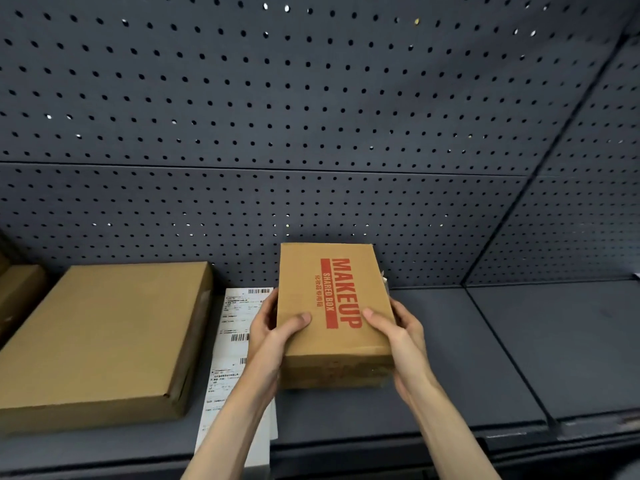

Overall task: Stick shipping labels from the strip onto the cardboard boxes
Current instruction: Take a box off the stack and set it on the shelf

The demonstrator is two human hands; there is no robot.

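We hold the printed cardboard box (332, 306) between both hands. Our left hand (268, 327) grips its left side, the thumb laid flat across the top face and the fingers curled down along the side wall. Our right hand (403, 332) grips the right side the same way, thumb on top near the red lettering, fingers wrapped round the right edge. The box reads "MAKEUP SHARED BOX" in red, the print running lengthwise away from us. Whether it rests on the shelf (450, 358) or is lifted just off it, we cannot tell.

Just left of the box, partly under our left wrist and forearm, the strip of shipping labels (232, 344) lies flat on the shelf, running from near the back wall to the front edge, where it hangs a little over. Barcodes and small print show on it.

Left of the strip sits a large flat plain cardboard box (104, 337), touching or nearly touching the strip's left border. Another brown box (17, 292) shows partly at the shelf's left end. Behind everything rises a dark pegboard wall (311, 116).
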